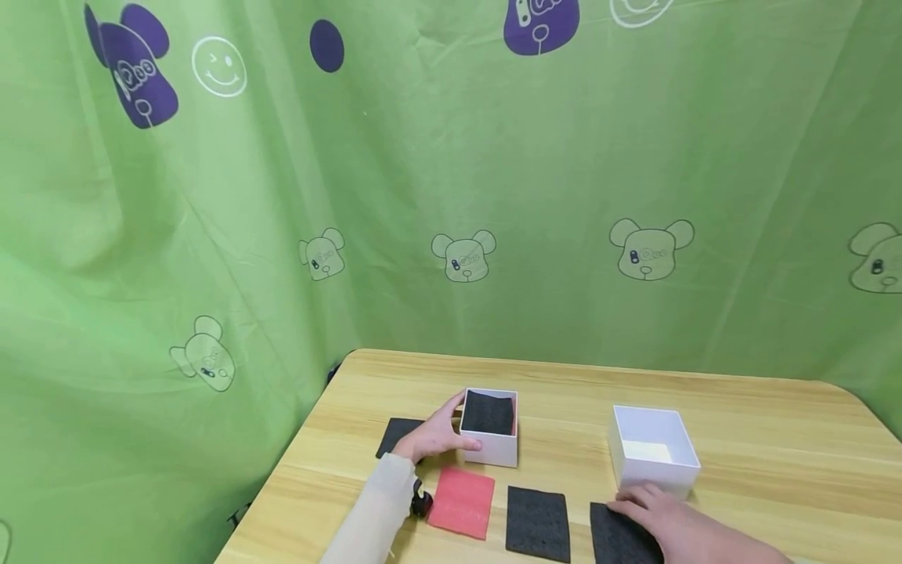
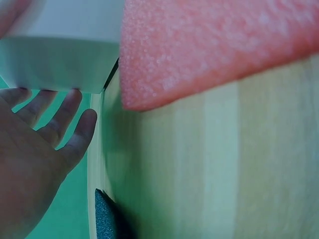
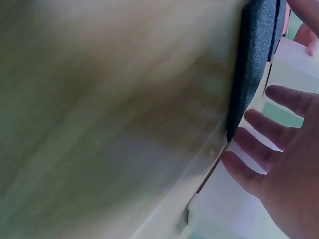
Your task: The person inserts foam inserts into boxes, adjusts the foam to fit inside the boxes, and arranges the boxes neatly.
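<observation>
My left hand [image 1: 438, 433] holds a small white box [image 1: 491, 451] by its left side, thumb across the front wall and fingers behind. A black foam sheet [image 1: 488, 413] lies in that box, with a sliver of red at its right edge. In the left wrist view the fingertips touch the box wall. My right hand [image 1: 665, 517] reaches over a black foam sheet [image 1: 611, 536] at the table's front, its fingertips at the sheet's far edge. The right wrist view shows those fingers extended and spread beside the dark sheet [image 3: 255, 64].
A red foam sheet [image 1: 461, 503] and another black sheet [image 1: 538, 523] lie between the hands. One more black sheet [image 1: 396, 435] is partly behind the left hand. A second white box [image 1: 662, 470], with a pale patch inside, stands beyond the right hand. A green curtain [image 1: 550, 157] hangs behind the wooden table [image 1: 782, 439].
</observation>
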Demonstrator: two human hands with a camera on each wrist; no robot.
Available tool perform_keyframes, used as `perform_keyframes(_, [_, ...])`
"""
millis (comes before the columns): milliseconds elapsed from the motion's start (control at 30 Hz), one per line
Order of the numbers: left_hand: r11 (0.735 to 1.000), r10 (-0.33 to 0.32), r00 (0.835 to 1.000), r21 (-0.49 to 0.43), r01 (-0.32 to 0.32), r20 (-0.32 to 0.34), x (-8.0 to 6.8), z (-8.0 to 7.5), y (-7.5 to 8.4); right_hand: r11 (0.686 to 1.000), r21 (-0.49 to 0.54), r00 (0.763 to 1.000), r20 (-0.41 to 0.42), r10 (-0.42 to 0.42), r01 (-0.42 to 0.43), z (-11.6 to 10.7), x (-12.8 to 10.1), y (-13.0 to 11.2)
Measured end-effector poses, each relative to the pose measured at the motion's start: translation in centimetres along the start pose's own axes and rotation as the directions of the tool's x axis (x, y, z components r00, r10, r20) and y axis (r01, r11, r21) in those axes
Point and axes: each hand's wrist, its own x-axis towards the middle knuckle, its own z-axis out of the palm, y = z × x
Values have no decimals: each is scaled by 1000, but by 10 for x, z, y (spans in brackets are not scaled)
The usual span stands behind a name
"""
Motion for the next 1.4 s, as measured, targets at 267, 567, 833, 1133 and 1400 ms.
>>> perform_keyframes(267, [1000, 2, 1000, 19, -2, -4, 0, 0, 1, 999, -40, 1000, -27, 1, -2, 6, -3, 1])
perform_keyframes(567, [1000, 14, 1000, 4, -14, 0, 0, 0, 4, 998, -70, 999, -48, -12, 8, 7, -3, 1])
perform_keyframes(833, [1000, 16, 1000, -3, -16, 13, 1, -1, 0, 993, -114, 1000, -21, 4, -6, 9, -4, 0])
perform_keyframes(1133, [1000, 27, 1000, 5, -27, 13, 1, 0, 1, 991, -134, 997, -74, -8, -2, 11, -3, -1])
perform_keyframes(1400, [1000, 20, 1000, 6, -20, 5, 1, 0, 1, 995, -102, 991, -134, -21, 7, 11, -1, -5])
